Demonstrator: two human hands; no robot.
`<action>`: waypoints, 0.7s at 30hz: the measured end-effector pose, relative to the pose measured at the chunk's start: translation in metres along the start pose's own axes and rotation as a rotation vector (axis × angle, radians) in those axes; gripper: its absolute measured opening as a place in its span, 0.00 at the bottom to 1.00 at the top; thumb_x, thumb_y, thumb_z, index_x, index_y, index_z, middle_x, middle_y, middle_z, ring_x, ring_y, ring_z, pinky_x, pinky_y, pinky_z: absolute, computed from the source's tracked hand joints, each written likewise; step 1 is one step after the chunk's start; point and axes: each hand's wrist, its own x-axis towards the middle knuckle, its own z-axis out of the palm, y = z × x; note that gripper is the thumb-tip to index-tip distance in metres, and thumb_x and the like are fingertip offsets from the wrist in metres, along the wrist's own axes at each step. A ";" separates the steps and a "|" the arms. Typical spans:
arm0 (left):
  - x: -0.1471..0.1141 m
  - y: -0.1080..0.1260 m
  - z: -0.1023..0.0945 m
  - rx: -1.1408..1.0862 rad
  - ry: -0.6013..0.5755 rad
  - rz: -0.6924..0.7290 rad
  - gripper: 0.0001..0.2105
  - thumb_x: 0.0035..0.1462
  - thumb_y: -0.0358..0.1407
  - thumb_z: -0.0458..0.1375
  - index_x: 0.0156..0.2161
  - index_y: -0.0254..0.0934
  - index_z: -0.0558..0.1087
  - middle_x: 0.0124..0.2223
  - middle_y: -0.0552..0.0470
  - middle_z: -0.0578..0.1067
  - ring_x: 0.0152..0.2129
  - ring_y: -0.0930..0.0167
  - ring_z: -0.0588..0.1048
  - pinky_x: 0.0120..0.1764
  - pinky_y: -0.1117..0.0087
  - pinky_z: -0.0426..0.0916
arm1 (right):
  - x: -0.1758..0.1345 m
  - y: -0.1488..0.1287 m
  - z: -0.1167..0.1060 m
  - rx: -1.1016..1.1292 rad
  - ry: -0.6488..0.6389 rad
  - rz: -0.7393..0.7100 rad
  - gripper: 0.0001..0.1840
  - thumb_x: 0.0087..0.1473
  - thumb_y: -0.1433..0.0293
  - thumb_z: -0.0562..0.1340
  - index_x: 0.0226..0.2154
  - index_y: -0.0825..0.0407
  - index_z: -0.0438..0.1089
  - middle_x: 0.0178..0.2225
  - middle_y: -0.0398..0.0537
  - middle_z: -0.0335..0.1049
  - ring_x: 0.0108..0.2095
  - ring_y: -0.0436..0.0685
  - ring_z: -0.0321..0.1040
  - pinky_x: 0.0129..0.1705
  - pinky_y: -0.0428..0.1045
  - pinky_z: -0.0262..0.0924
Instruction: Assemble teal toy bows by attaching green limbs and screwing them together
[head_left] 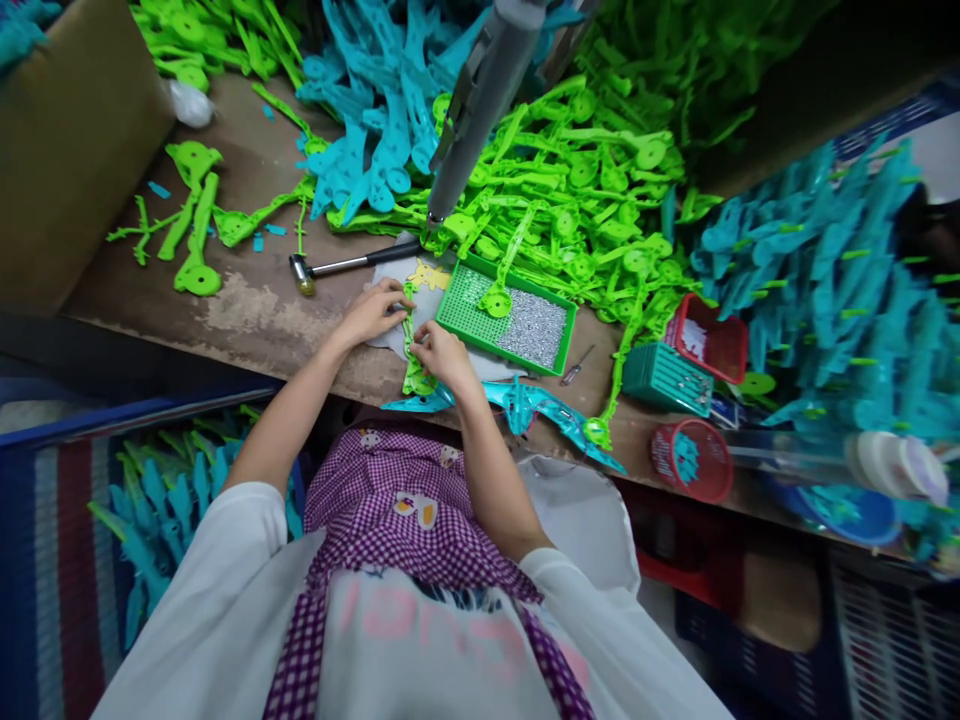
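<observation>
A narrow lime-green plastic part (415,377) lies on the table's near edge, on a grey cloth, pointing away from me. My left hand (373,313) is closed with its fingertips on the far half of that part. Over its middle, my right hand (442,354) is closed in a pinch; whatever sits between those fingers is hidden or too small to name. Just right of the hands is a green basket (568,335) of small silvery metal pieces, with another lime-green part (496,301) across it. A blue bow-shaped plastic piece (517,400) lies along the table edge, partly behind my right forearm.
A hammer (301,272) lies beyond my left hand. Heaps of lime-green parts (592,190) and blue parts (390,90) cover the back. A grey upright tool (480,110) hangs over them. Rightward are a small screwdriver (577,365), green trays (666,378) and a red cup (694,465).
</observation>
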 end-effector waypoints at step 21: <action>0.001 0.000 0.003 0.039 0.011 0.006 0.12 0.59 0.35 0.55 0.45 0.40 0.77 0.52 0.49 0.70 0.44 0.67 0.72 0.52 0.62 0.64 | -0.034 -0.008 0.018 -0.556 0.024 -0.085 0.24 0.66 0.72 0.41 0.60 0.47 0.58 0.48 0.54 0.70 0.39 0.57 0.71 0.36 0.49 0.58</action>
